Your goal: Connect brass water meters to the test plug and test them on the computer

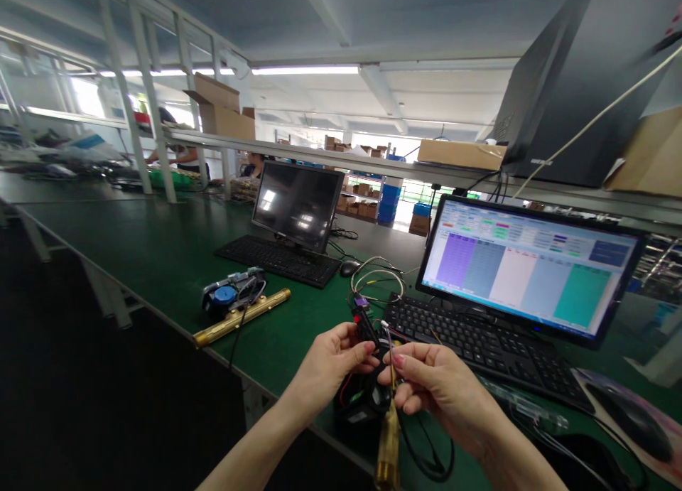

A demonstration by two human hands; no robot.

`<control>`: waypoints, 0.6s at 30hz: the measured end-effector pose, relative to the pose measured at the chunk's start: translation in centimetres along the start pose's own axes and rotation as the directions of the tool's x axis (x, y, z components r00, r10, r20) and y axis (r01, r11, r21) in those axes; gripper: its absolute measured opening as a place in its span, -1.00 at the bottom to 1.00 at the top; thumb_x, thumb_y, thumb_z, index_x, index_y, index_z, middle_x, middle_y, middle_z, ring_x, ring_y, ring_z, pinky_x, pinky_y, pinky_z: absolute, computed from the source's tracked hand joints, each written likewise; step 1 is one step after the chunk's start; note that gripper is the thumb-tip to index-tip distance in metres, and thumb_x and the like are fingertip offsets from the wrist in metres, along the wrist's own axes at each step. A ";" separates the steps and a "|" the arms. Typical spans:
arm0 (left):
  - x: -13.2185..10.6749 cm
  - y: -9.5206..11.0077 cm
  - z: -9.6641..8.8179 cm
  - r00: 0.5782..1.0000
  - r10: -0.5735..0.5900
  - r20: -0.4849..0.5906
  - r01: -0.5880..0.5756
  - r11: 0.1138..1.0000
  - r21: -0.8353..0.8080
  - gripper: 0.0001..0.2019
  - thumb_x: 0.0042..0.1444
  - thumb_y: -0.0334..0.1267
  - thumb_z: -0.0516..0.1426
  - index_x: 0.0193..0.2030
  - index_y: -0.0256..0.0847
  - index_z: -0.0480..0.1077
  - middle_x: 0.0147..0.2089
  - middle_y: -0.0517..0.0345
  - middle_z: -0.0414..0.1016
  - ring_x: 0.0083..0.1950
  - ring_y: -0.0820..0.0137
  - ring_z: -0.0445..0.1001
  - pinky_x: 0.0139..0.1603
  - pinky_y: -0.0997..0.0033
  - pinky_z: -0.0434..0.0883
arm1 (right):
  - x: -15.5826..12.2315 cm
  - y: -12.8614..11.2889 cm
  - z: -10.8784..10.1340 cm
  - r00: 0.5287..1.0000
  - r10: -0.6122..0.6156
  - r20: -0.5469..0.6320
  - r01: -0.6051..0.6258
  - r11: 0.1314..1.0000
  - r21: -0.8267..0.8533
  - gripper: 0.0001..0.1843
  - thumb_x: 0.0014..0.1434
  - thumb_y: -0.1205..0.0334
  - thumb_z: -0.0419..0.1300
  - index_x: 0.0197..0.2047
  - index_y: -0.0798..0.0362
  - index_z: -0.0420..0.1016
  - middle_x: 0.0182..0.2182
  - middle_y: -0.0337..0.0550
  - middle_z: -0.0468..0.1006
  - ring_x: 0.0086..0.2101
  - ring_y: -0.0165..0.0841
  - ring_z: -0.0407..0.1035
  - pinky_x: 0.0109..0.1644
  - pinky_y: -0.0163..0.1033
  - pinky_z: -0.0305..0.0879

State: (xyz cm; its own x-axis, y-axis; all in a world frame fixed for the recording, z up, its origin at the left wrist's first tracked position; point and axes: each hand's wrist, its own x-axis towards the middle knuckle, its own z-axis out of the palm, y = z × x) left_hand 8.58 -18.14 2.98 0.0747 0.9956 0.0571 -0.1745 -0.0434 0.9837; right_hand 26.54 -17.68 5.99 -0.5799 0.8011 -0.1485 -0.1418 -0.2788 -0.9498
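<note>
This looks like a factory assembly or testing floor: a long green counter carries a brass pipe fitting, a black wired part and two computer monitors, one dark and one lit. White metal uprights hold a shelf with a cardboard box, while stacked blue bins and another person show farther back under tube lighting.
</note>
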 end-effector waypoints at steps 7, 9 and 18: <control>0.0 0.1 0.0 0.999 -0.019 -0.025 0.019 1.000 0.008 -0.54 -0.11 -0.12 0.32 -0.13 -0.36 0.35 -0.23 0.02 0.52 -0.35 0.43 0.48 -0.28 0.46 0.42 | -0.1 0.1 0.0 1.000 -0.018 -0.007 0.018 1.000 -0.002 -0.65 -0.01 0.07 0.32 -0.32 0.17 0.37 -0.40 -0.09 0.55 -0.52 -0.51 0.40 -0.44 -0.45 0.35; 0.0 0.0 0.0 0.999 -0.022 -0.029 0.022 1.000 0.013 -0.55 -0.11 -0.13 0.32 -0.15 -0.37 0.35 -0.26 0.04 0.52 -0.36 0.44 0.48 -0.28 0.47 0.42 | -0.1 0.2 -0.1 1.000 -0.030 -0.008 0.030 0.999 -0.014 -0.63 -0.03 0.05 0.34 -0.34 0.15 0.34 -0.43 -0.12 0.54 -0.53 -0.50 0.39 -0.46 -0.42 0.34; 0.0 -0.2 -0.2 1.000 -0.011 -0.013 0.011 1.000 0.005 -0.55 -0.09 -0.11 0.31 -0.14 -0.37 0.34 -0.26 0.03 0.52 -0.36 0.44 0.48 -0.28 0.48 0.41 | -0.2 0.1 0.1 0.999 -0.043 0.012 0.044 0.998 -0.044 -0.52 -0.12 -0.07 0.37 -0.36 0.15 0.35 -0.42 -0.13 0.52 -0.50 -0.47 0.40 -0.41 -0.37 0.35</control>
State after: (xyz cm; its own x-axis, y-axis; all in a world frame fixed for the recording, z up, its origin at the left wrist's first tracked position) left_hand 8.42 -18.13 2.76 0.0634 0.9970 0.0440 -0.1685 -0.0328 0.9852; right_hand 26.56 -17.92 6.00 -0.5828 0.8059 -0.1041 -0.1317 -0.2201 -0.9666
